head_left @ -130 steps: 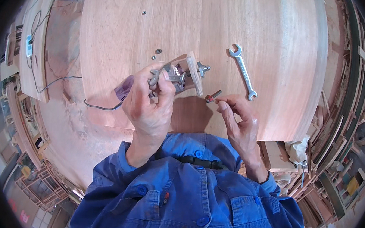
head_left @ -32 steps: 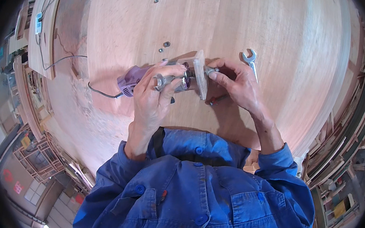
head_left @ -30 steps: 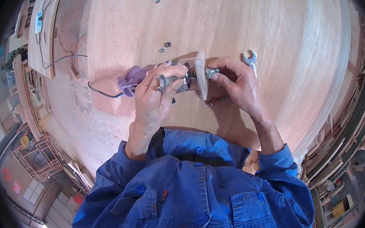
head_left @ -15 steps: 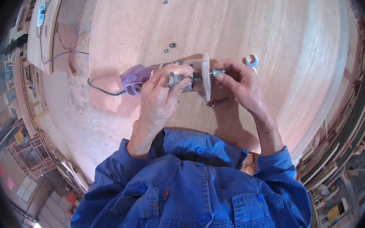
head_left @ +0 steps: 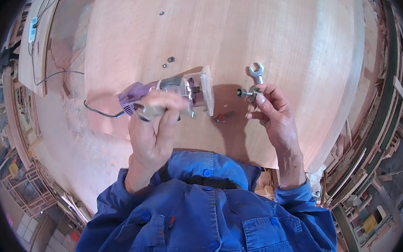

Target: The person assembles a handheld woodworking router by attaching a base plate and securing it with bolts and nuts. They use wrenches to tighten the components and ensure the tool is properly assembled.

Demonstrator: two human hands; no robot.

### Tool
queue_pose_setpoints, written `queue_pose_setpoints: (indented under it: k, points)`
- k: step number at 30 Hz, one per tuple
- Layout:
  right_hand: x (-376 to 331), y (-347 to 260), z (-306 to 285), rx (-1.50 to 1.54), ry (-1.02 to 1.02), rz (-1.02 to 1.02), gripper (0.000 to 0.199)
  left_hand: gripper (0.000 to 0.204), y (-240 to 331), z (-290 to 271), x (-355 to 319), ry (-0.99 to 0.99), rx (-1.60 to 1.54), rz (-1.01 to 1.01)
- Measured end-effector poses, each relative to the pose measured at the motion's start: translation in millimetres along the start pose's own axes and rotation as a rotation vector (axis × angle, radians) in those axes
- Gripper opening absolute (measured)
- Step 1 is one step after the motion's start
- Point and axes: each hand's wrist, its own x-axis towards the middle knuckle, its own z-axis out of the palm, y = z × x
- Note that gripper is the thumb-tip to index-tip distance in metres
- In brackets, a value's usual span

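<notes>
A purple trim router (head_left: pixel 135 94) with a clear base (head_left: pixel 207 91) lies on its side on the wooden board. My left hand (head_left: pixel 151 131) is raised in front of it, smeared by motion, its fingers closed around a grey metal wrench (head_left: pixel 149 112). To the right of the base, my right hand (head_left: pixel 276 113) pinches a router bit with a collet nut (head_left: pixel 245 94), apart from the router. Just beyond those fingers lies an open-end wrench (head_left: pixel 257 71), its handle partly hidden by my hand. A small red-ended bit (head_left: pixel 222 117) rests between my hands.
Small metal rings or nuts (head_left: pixel 170 59) lie beyond the router, with another nut (head_left: pixel 161 13) farther off. The router's black cord (head_left: pixel 99 111) runs left over the board's edge. A power strip (head_left: pixel 33 23) sits at the far left. Stacked timber (head_left: pixel 366 162) lines the right side.
The right hand has drawn away from the router base, now holding the bit and collet nut. My left hand has pulled back toward the router's body with the wrench. The whole view has shifted slightly.
</notes>
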Motion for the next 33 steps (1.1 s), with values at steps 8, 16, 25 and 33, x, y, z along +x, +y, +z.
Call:
queue_pose_setpoints:
  k: [8, 16, 25, 33]
  points:
    - [-27.4, 16.5, -12.6, 0.109, 0.074, -0.031, 0.02, 0.012, -36.7, 34.8, -47.2, -0.774, 0.821, 0.149]
    - [-45.6, 49.5, -20.4, -0.871, 0.294, -0.296, 0.019, 0.029, -23.9, 23.1, -58.8, -0.652, 0.654, 0.206]
    - [-46.0, 5.8, 8.7, -1.283, 0.2, -0.265, 0.05, 0.075, -19.8, -77.3, -24.2, -0.272, 1.05, 0.078]
    - [33.6, 0.6, 84.0, -1.386, -0.325, -0.762, 0.086, 0.084, -50.7, -70.5, 7.6, -0.475, 1.11, 0.136]
